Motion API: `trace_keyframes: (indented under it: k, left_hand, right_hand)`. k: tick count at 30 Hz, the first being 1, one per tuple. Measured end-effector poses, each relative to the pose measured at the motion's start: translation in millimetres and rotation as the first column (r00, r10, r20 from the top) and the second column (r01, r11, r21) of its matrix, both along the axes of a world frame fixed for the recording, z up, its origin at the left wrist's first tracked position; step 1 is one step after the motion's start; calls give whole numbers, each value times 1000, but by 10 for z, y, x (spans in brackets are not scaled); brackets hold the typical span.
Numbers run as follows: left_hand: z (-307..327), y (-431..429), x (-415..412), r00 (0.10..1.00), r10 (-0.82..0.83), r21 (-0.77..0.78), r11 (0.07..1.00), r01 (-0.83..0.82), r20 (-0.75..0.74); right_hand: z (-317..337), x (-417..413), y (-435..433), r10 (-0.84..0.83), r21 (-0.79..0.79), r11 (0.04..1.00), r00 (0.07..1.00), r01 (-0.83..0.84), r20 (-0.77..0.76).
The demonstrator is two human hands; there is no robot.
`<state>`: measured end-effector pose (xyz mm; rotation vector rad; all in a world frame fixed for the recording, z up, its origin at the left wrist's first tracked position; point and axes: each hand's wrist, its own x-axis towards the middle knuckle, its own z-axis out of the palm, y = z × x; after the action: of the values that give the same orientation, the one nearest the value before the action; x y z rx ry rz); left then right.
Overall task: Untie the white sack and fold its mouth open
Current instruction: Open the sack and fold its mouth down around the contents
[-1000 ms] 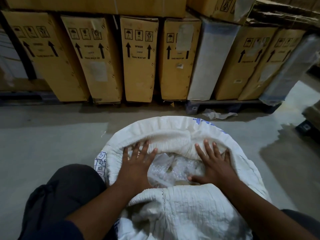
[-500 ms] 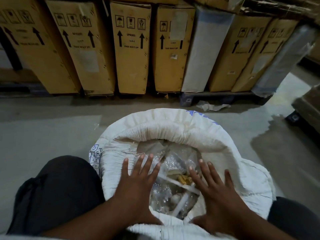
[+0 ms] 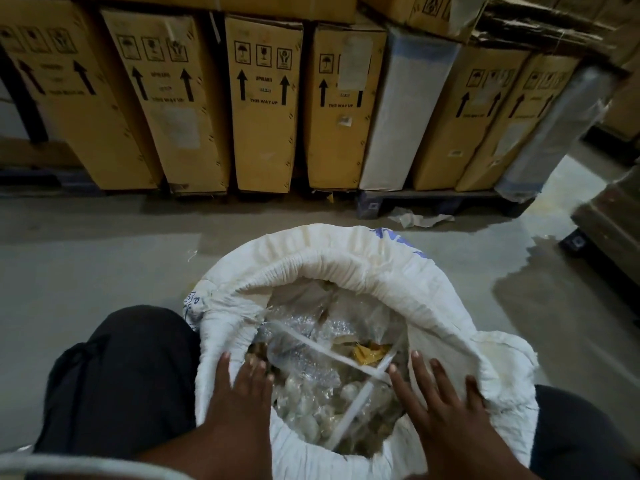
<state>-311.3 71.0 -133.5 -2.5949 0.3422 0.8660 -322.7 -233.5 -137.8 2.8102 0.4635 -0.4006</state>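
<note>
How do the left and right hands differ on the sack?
The left hand has its fingers close together; the right hand spreads them wide. The left hand lies on the left rim of the white sack, the right hand on the right rim. Both are flat, gripping nothing.

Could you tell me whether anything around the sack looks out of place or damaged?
A crumpled white scrap lies loose on the floor by the pallet, and a darker, wet-looking patch marks the floor right of the sack.
</note>
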Motion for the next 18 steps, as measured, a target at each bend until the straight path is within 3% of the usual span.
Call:
trace_keyframes:
  k: [4, 7, 9, 12, 18]
  left_hand:
    - [405, -144, 277, 999, -35, -316, 948, 39, 18]
    - [498, -280, 525, 998, 33, -578, 816, 7, 59]
    - [404, -230, 692, 988, 88, -682, 731, 23, 128]
    - [201, 64, 962, 926, 176, -675, 730, 105, 334]
    - [96, 320, 1141, 782, 307, -599, 793, 105, 543]
  right_hand:
    - [385, 302, 284, 15, 198, 980, 996, 3, -89]
    - [390, 553, 408, 147, 342, 927, 988, -152, 40]
    - [322, 761, 381, 236, 264, 931, 968, -250, 87]
    - [323, 1098, 206, 227, 106, 963, 959, -247, 168]
    - [423, 1470, -89, 73, -32, 997, 953, -67, 294]
